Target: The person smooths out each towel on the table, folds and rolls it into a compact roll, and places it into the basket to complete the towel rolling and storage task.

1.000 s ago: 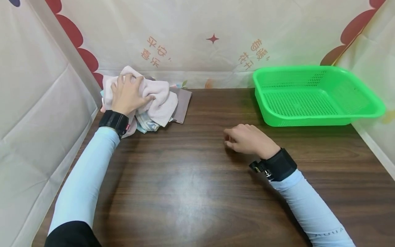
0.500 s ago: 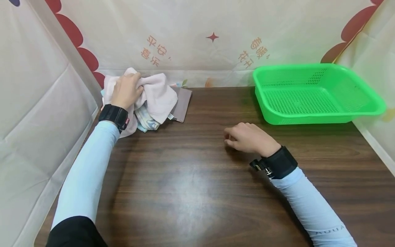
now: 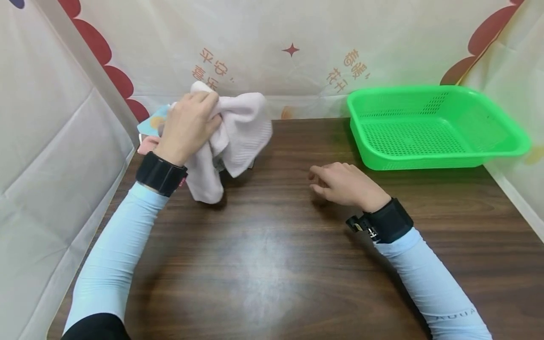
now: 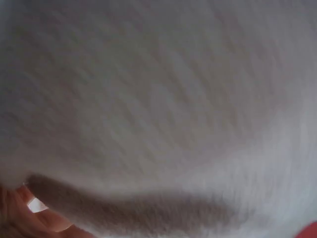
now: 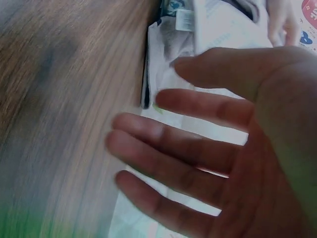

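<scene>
My left hand [image 3: 187, 125] grips a whitish, fluffy towel [image 3: 250, 127], whose folds hang down at the back left of the table. Blurred towel [image 4: 168, 99] fills most of the left wrist view, with bits of fingers [image 4: 49, 218] at the lower left. Behind the hand show a light blue cloth [image 3: 153, 123] with a yellow patch and a pinkish cloth [image 3: 148, 144]. A grey folded cloth [image 5: 166, 54] with a white label lies there in the right wrist view, mostly hidden in the head view. My right hand [image 3: 346, 184] holds nothing, fingers loosely bent over the table.
A green perforated plastic basket [image 3: 425, 165] stands at the back right of the brown wooden table [image 3: 263, 255]. Pale printed curtains [image 3: 293, 80] close off the back and both sides.
My left hand pressed on the towel with spread fingers, then gathered it and has drawn it up and rightward, uncovering the blue and pink cloths. My right hand has hardly moved.
</scene>
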Demonstrator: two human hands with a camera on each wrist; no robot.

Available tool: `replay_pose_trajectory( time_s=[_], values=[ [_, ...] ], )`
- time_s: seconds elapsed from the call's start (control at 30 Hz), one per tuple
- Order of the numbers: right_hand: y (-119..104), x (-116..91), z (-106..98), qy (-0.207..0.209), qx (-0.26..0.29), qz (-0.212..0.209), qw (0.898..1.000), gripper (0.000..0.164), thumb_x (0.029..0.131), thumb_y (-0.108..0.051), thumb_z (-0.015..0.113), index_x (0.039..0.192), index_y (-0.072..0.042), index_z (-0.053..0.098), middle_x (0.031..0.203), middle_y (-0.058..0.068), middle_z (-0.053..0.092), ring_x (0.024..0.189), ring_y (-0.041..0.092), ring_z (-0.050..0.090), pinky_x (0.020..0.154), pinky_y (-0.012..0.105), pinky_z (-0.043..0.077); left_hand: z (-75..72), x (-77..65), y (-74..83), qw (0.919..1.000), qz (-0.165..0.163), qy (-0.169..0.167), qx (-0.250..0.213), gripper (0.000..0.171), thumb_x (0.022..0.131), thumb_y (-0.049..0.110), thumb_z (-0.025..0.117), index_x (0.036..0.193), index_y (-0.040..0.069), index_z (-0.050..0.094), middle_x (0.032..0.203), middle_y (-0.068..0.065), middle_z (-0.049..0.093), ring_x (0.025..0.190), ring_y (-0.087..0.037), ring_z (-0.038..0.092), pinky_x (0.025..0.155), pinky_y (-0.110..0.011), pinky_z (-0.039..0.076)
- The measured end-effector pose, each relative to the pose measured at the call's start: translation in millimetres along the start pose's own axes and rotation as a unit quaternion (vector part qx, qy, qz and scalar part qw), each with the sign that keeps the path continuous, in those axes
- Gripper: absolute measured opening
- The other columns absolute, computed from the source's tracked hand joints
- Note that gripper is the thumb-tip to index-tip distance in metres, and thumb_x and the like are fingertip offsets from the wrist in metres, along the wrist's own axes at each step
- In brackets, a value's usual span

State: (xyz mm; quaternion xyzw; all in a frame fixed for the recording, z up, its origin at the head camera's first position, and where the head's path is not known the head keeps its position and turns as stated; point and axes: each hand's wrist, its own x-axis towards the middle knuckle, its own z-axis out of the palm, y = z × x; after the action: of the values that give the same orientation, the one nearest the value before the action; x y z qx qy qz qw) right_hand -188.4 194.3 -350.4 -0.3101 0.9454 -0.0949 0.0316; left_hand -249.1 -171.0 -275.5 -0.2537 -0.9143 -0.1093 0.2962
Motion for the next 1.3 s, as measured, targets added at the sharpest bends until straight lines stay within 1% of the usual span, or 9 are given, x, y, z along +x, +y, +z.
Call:
replay_pose_trajectory(
  time_s=[0.33,0.47,0.57,0.67,0.77,0.9,1.0,1.13,1.3],
  values=[
    [3.5,-4.9,-10.7,0.169,0.018,0.072,0.983,0.057,0.102,-0.043,0.061,0.143,-0.005,0.050,0.121,0.016,0.065,0.097,0.032,0.066,0.073,0.051,0.053,38.3,-11.8,90.3,0.9944,0.101,-0.018,-0.024,0.015,0.094,0.017,0.068,0.106,0.009,0.063,0.107,-0.009,0.072,0.104,-0.030,0.068,0.070,-0.044,0.059],
    [5.6,-7.4,-13.1,0.178,0.025,0.096,0.979,0.062,0.098,-0.036,0.064,0.147,-0.005,0.043,0.102,0.014,0.065,0.085,0.029,0.061,0.066,0.046,0.049,60.8,-19.5,113.2,0.9914,0.128,0.000,-0.025,0.012,0.093,0.017,0.067,0.101,0.011,0.061,0.102,-0.005,0.070,0.101,-0.025,0.067,0.064,-0.039,0.057],
    [7.2,-8.2,-12.5,0.169,0.011,0.084,0.982,0.044,0.095,-0.027,0.066,0.132,-0.009,0.054,0.082,0.009,0.064,0.072,0.026,0.059,0.058,0.042,0.043,71.1,-23.3,120.3,0.9905,0.135,0.005,-0.026,0.013,0.094,0.022,0.066,0.100,0.012,0.060,0.098,-0.003,0.067,0.096,-0.023,0.066,0.059,-0.036,0.054],
    [8.5,-7.7,-11.5,0.160,-0.002,0.068,0.985,0.017,0.092,-0.019,0.068,0.105,-0.011,0.061,0.071,0.004,0.057,0.064,0.025,0.054,0.053,0.039,0.039,75.7,-24.6,117.8,0.9911,0.122,-0.020,-0.051,0.024,0.100,0.038,0.062,0.102,0.014,0.061,0.097,-0.002,0.063,0.086,-0.020,0.063,0.056,-0.035,0.051],
    [9.4,-8.6,-12.1,0.145,-0.012,0.066,0.987,0.011,0.089,-0.014,0.068,0.090,-0.013,0.057,0.065,0.001,0.049,0.061,0.023,0.050,0.053,0.036,0.036,80.2,-21.6,103.7,0.9913,0.065,-0.057,-0.099,0.033,0.107,0.044,0.048,0.113,0.015,0.062,0.106,-0.004,0.064,0.083,-0.022,0.064,0.060,-0.039,0.053],
    [11.0,-11.4,-14.7,0.122,-0.022,0.073,0.990,0.012,0.086,-0.011,0.067,0.087,-0.014,0.056,0.063,-0.002,0.042,0.060,0.021,0.047,0.052,0.034,0.034,93.7,-18.8,68.4,0.9829,-0.039,-0.121,-0.133,0.034,0.109,0.025,0.036,0.128,0.010,0.058,0.118,-0.012,0.068,0.096,-0.033,0.069,0.076,-0.050,0.057],
    [11.6,-12.4,-17.2,0.105,-0.023,0.072,0.992,0.011,0.085,-0.010,0.066,0.086,-0.015,0.056,0.062,-0.003,0.039,0.058,0.019,0.045,0.051,0.033,0.033,103.7,-25.4,40.8,0.9656,-0.076,-0.209,-0.135,0.033,0.105,0.012,0.036,0.131,0.005,0.055,0.119,-0.018,0.069,0.107,-0.039,0.069,0.088,-0.054,0.055],
    [12.8,-10.8,-21.8,0.100,-0.021,0.068,0.992,0.012,0.085,-0.011,0.067,0.082,-0.016,0.056,0.061,-0.004,0.036,0.057,0.019,0.044,0.051,0.032,0.032,105.4,-36.4,18.9,0.9472,-0.079,-0.277,-0.140,0.039,0.098,0.001,0.046,0.135,0.005,0.055,0.116,-0.020,0.071,0.106,-0.038,0.069,0.089,-0.052,0.054],
    [16.8,-14.1,-31.1,0.101,-0.018,0.083,0.991,0.013,0.086,-0.012,0.065,0.078,-0.016,0.055,0.060,-0.005,0.033,0.057,0.019,0.043,0.051,0.032,0.029,99.7,-36.4,12.8,0.9485,-0.043,-0.295,-0.106,0.046,0.088,-0.002,0.055,0.134,0.006,0.053,0.094,-0.016,0.068,0.082,-0.031,0.063,0.069,-0.045,0.049]
  ],
)
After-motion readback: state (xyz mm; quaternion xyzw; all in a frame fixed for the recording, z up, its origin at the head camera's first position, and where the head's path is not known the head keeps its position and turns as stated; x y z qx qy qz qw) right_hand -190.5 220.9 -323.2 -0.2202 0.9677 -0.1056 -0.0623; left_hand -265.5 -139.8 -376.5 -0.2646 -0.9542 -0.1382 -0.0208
